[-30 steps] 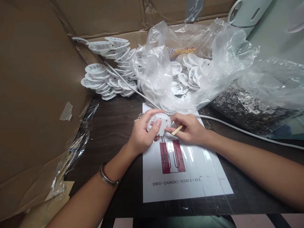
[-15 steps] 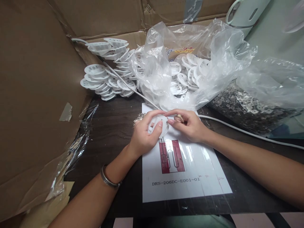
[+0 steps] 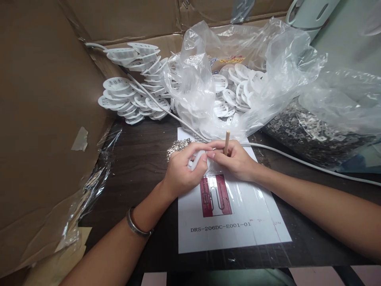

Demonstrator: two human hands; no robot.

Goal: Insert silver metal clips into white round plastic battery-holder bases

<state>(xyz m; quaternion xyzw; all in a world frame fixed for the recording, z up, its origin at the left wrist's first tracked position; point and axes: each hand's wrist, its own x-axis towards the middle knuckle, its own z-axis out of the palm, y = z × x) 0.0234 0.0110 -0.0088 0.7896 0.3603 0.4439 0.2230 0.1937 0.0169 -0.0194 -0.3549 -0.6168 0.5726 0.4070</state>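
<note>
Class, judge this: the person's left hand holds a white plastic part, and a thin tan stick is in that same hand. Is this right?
Not quite: the thin tan stick is in the right hand, as the head view shows. The left hand does hold the white plastic part.

Sheet (image 3: 238, 204) glares; dim left, perhaps blurred.

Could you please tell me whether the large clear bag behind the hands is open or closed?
Open: the clear bag has its film spread wide, and white discs show in its mouth.
</note>
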